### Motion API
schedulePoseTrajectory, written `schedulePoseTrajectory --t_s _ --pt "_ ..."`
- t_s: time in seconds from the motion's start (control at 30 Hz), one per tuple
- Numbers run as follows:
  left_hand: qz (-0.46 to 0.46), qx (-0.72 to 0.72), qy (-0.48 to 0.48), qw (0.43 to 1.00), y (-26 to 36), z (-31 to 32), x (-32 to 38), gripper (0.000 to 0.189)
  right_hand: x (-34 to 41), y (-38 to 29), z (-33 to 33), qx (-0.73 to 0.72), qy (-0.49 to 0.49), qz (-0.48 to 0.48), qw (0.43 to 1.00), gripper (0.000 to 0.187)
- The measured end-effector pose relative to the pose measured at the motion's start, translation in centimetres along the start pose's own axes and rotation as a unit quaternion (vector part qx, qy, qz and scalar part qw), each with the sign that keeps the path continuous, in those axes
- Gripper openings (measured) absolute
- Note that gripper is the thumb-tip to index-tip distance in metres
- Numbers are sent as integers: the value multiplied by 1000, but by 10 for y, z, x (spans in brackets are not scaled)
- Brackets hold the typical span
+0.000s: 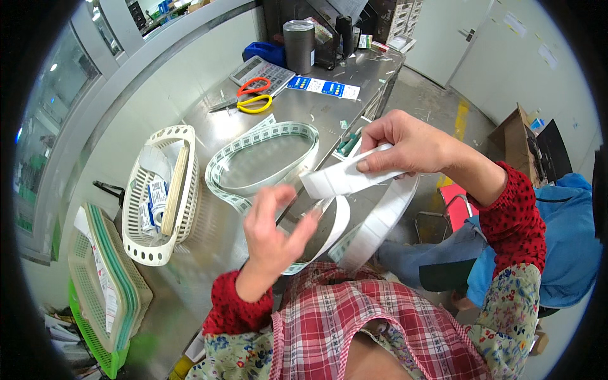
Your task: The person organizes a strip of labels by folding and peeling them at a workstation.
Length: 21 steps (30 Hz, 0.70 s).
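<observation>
My right hand [403, 145] pinches a strip of white labels [349, 178] between thumb and fingers, above the table's right edge. The strip hangs in loops in front of the plaid apron. My left hand [273, 232] is raised left of those loops, blurred, its thumb and fingers apart with nothing seen between them. On the metal table lies a loose coil of printed green-and-white labels [266, 135]. Behind it are scissors [254, 97] with one orange and one yellow handle.
A white plastic basket [187, 190] with rolls stands at left, stacked baskets [137, 289] nearer. At the back are a calculator [263, 71], blue-and-white labels [323, 88] and a dark tumbler [299, 47]. A small box [351, 142] sits by the right edge. A person in blue [565, 237] is at right.
</observation>
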<state>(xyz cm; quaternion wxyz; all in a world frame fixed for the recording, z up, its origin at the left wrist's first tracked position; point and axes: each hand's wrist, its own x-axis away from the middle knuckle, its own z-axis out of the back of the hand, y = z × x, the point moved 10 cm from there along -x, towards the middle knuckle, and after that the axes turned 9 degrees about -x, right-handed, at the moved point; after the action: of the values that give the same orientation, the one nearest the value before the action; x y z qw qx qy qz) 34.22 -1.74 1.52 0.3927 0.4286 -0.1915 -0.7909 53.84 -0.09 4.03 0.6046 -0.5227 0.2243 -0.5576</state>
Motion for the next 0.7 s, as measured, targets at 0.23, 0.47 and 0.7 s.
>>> schedulePoseTrajectory --t_s 0.23,0.47,0.7 --pt "174 321 -364 857 -39 -125 58 51 -7 -12 2 -98 19 23 995 24" --pt "262 564 -247 743 -62 -124 46 26 -1 -21 25 -61 3 14 998 21" --pt "-49 -137 260 955 -32 31 32 16 7 -22 72 77 -5 66 995 22"
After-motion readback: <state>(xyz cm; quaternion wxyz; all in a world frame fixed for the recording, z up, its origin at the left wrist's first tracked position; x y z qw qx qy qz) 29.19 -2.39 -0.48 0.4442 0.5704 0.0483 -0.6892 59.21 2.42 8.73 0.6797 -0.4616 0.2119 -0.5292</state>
